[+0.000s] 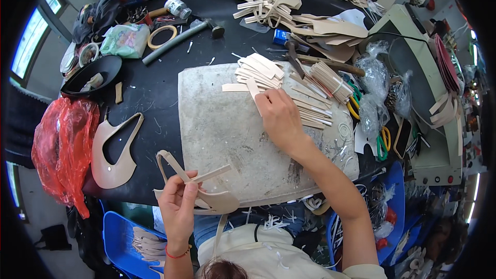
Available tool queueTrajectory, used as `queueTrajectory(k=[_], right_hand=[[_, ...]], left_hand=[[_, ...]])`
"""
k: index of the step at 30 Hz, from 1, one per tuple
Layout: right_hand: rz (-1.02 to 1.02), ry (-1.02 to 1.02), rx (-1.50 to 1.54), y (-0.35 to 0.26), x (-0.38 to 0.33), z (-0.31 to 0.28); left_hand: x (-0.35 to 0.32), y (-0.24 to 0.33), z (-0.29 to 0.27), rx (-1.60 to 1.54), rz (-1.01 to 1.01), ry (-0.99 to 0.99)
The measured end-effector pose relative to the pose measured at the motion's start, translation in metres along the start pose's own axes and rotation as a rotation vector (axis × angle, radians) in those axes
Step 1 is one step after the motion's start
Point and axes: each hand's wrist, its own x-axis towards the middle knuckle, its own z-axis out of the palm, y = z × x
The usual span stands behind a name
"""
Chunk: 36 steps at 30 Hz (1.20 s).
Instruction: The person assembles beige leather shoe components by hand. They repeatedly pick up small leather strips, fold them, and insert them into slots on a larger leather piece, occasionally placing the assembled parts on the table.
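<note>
My left hand (177, 206) is closed on a beige shoe upper (222, 202) near the front edge of the grey slab (217, 129). A narrow strap (217, 171) of the same colour sticks out to the right from its fingers. Farther up the slab, my right hand (281, 119) pinches the near end of a pale flat strip (252, 88). That strip lies against a loose pile of similar strips (261, 67). Thinner strips (312, 111) fan out to the right of this hand. Another beige shoe upper (116, 163) rests on the black table at the left.
One hammer (181, 41) lies behind the slab, and another hammer (295, 57) at its far right corner. Green-handled scissors (383, 143) and a machine (439, 160) are to the right. A red plastic bag (64, 150) sits left; blue bins (119, 237) stand below the table.
</note>
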Motion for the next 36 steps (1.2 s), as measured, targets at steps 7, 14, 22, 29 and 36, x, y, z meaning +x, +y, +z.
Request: queueTrajectory(k=[7,14,22,29,36], right_hand=[[-0.160,-0.064,0.201,-0.024,-0.028,-0.025],[-0.265,-0.281,0.532,-0.021,-0.090,-0.074],[0.181,-0.113,0.677,-0.023,-0.092,-0.083],[0.169,-0.163,0.613,-0.048,-0.089,-0.074],[0.627,-0.400,0.758,-0.068,-0.079,-0.071]], left_hand=[[0.004,0.000,-0.010,-0.024,0.013,-0.005],[0.006,0.008,-0.022,-0.052,0.023,0.010],[0.005,0.025,0.023,0.111,0.000,-0.215],[0.004,0.017,0.010,0.042,-0.034,-0.184],[0.000,0.013,0.007,0.012,-0.037,-0.154]])
